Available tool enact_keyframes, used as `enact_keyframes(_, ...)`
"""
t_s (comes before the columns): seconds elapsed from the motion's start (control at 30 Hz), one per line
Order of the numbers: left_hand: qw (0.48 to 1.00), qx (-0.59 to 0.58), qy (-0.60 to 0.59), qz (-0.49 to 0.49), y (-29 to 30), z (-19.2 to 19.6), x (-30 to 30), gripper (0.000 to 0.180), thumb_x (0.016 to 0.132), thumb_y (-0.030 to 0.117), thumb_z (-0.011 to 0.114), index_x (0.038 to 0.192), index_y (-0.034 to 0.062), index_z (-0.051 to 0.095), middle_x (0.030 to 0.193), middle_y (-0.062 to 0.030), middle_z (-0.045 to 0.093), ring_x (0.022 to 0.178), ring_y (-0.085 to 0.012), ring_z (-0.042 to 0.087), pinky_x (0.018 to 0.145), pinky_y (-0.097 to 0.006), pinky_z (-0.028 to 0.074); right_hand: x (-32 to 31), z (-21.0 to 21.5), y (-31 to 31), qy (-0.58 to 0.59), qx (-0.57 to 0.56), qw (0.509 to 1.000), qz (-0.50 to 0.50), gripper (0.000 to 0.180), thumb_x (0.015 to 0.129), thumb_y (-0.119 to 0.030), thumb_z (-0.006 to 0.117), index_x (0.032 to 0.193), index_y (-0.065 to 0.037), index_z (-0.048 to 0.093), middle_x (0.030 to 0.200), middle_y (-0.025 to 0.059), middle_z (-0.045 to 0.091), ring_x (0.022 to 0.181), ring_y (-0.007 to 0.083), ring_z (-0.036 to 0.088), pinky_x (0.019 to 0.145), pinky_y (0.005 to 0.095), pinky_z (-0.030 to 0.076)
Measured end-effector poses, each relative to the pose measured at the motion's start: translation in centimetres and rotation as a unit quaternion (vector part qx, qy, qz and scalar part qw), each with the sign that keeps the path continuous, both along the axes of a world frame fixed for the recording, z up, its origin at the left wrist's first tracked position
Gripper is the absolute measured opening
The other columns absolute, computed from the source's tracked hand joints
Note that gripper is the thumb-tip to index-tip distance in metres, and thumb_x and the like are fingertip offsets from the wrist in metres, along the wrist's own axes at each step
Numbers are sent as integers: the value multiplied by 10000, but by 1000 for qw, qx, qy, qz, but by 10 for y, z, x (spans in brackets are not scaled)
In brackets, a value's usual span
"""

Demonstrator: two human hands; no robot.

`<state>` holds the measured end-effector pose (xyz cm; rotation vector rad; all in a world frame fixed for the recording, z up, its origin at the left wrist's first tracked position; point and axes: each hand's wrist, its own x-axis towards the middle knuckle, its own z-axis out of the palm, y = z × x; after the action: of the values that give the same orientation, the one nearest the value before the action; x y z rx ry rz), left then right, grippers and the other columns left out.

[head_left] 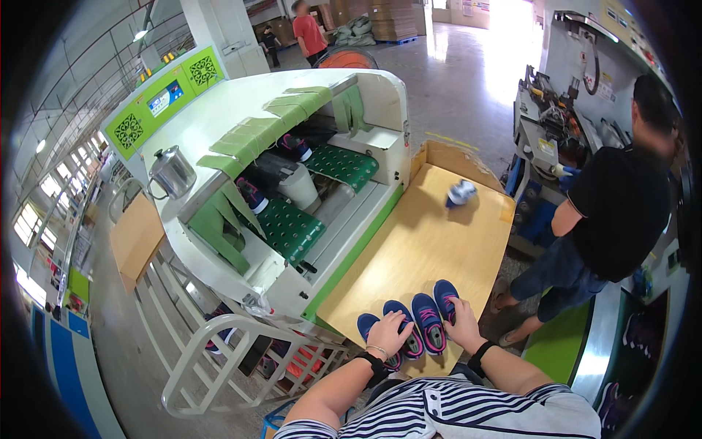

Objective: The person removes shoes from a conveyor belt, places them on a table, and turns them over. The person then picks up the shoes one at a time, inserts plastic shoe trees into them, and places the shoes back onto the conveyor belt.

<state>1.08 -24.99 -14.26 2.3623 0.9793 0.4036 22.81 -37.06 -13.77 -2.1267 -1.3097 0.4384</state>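
Note:
Several navy sneakers with pink laces and lining stand side by side at the near edge of a light wooden table, toes pointing away from me. My left hand (pixel 390 335) is closed over the two on the left, the outermost sneaker (pixel 366 322) and the sneaker beside it (pixel 414 344). An inner sneaker (pixel 428 314) stands between my hands. On the right, my right hand (pixel 462 326) grips the outer sneaker (pixel 444 293) from its right side. The undersides of my fingers are hidden.
A blue-and-white shoe-like item (pixel 461 193) sits farther back on the wooden table (pixel 395 256). Left of it, a white machine (pixel 256 95) has green perforated belts (pixel 285 228) carrying shoes. A metal pot (pixel 172 171) rests on top. A person in black (pixel 621 212) works at the right.

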Motion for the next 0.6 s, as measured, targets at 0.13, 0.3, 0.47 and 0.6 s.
enact_keyframes(0.13, 1000, -5, -5, -7, 0, -3, 1, 504, 959, 456, 552, 1178, 22, 685, 1307, -170, 641, 1267, -336, 567, 1024, -437, 475, -1, -13, -1, -33, 26, 999, -13, 658, 746, -74, 707, 1354, -68, 456, 1266, 238, 509, 1167, 437, 523, 1006, 472, 454)
enact_keyframes(0.3, 1000, 9, -12, 0, 6, -3, 0, 477, 961, 435, 573, 1177, 24, 682, 1310, -168, 640, 1265, -345, 565, 1034, -442, 460, 3, -18, 4, -36, 49, 998, -5, 653, 759, -91, 693, 1369, -78, 461, 1301, 249, 510, 1183, 448, 521, 1018, 472, 450)
enact_keyframes(0.47, 1000, -4, -10, 4, 11, -1, 3, 452, 963, 410, 588, 1177, 24, 683, 1311, -165, 640, 1266, -344, 566, 1037, -430, 457, 3, -9, 9, -43, 26, 999, -17, 626, 773, -94, 673, 1368, -103, 478, 1344, 249, 496, 1177, 443, 531, 996, 478, 461)
enact_keyframes(0.6, 1000, -9, -19, -1, 9, -3, 4, 442, 959, 393, 601, 1178, 17, 679, 1307, -173, 640, 1264, -351, 564, 1042, -432, 453, 6, -2, 9, -31, 15, 999, -13, 551, 811, -150, 689, 1326, -92, 505, 1311, 239, 524, 1107, 438, 565, 941, 485, 481)
